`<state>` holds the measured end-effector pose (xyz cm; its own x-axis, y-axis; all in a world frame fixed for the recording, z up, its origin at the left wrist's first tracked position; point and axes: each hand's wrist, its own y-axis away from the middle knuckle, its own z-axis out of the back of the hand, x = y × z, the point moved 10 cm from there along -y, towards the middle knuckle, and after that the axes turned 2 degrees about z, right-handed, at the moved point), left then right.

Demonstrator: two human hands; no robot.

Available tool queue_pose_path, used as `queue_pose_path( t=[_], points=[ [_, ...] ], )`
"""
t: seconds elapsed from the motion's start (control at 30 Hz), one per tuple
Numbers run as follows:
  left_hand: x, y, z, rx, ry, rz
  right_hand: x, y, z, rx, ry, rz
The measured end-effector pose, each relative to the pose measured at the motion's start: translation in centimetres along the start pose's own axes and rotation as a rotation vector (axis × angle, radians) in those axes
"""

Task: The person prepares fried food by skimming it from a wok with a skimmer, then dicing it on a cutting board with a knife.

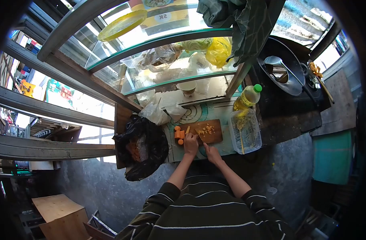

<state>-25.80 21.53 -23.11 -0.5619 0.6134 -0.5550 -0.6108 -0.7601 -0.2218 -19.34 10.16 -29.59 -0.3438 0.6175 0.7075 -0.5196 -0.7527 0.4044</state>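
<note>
On a brown wooden cutting board (216, 137), my left hand (190, 145) has its fingers closed on a carrot piece (187, 130), a strip of which shows beyond the fingertips. My right hand (212, 153) grips a knife (200, 138) at the board's front edge, its blade angled toward my left fingers. Small diced carrot (207, 129) lies scattered on the board's right half. Larger orange carrot chunks (180, 135) sit at its left end, beside my left hand.
Right of the board stand a clear plastic tub (251, 134) with a yellow-handled brush and an oil bottle (248, 97) with a green cap. A black plastic bag (157, 146) is at left. Behind rises a glass display case (179, 84); a wok (285, 66) sits far right.
</note>
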Motion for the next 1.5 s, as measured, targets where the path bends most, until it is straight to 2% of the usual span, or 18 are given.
queue_pose_path(
  t=[0.1, 0.17, 0.3, 0.37, 0.5, 0.67, 0.87, 1.1, 1.27, 1.5],
  points=[
    [0.0, 0.0, 0.1, 0.004, 0.028, -0.002, -0.5, -0.1, 0.3, 0.014, -0.062, -0.013],
    [-0.1, -0.1, 0.4, -0.016, 0.039, -0.016, -1.8, 0.6, -0.7, 0.135, -0.303, -0.149],
    [-0.1, 0.3, 0.2, -0.036, 0.022, -0.054, -2.2, 1.0, -1.0, 0.137, -0.229, -0.196],
    [0.0, 0.3, 0.3, -0.044, 0.020, -0.053, -1.3, 1.8, -0.7, 0.097, -0.385, -0.230],
    [-0.3, 0.3, 0.8, -0.058, 0.050, -0.037, -1.9, 1.5, -1.0, 0.082, -0.333, -0.204],
    [-0.4, 0.3, 0.8, -0.079, 0.056, -0.049, -1.7, 2.2, -1.4, 0.091, -0.418, -0.237],
    [-0.2, 0.5, 0.8, -0.078, 0.044, -0.040, -2.1, 1.5, -1.7, 0.054, -0.331, -0.103],
    [0.0, 0.5, 0.7, -0.113, 0.022, -0.050, -2.3, 1.5, -1.5, 0.040, -0.290, -0.094],
    [-0.1, 0.4, 0.8, -0.110, 0.030, -0.047, -0.3, 1.7, 0.1, -0.047, -0.074, -0.011],
    [0.1, 0.3, 0.2, -0.015, 0.031, 0.000, -0.6, 1.5, 0.2, 0.093, -0.103, -0.115]
  ],
)
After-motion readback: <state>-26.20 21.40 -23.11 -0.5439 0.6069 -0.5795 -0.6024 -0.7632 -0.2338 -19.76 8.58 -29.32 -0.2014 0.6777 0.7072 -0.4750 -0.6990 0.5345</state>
